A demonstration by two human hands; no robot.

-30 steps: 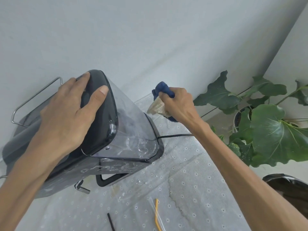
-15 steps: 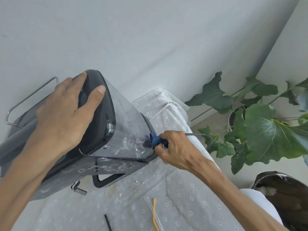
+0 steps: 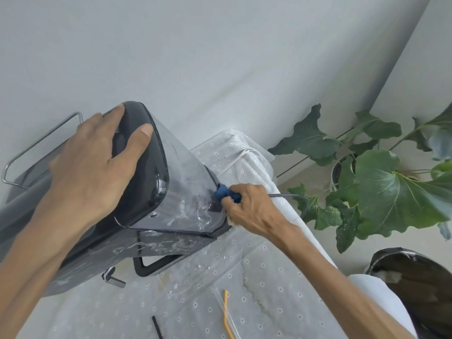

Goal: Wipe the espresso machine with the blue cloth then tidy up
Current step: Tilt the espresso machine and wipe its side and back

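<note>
The dark espresso machine [image 3: 156, 211] stands tilted on the white tablecloth [image 3: 244, 277], its clear water tank facing me with wet streaks on it. My left hand [image 3: 97, 165] lies flat on the machine's black top edge, fingers spread, holding it steady. My right hand [image 3: 247, 209] is closed around the bunched blue cloth [image 3: 226, 193] and presses it against the tank's lower right corner. Most of the cloth is hidden in my fist.
A grey power cord [image 3: 291, 196] runs right from the machine's base off the table. A leafy potted plant [image 3: 381, 187] stands at right, a dark bin [image 3: 415, 285] below it. A yellow straw [image 3: 227, 314] and a black stick [image 3: 157, 326] lie near the table's front.
My right hand brought the blue cloth down from the back of the table to the tank's lower right corner, and stays pressed there. My left hand has kept its hold on top.
</note>
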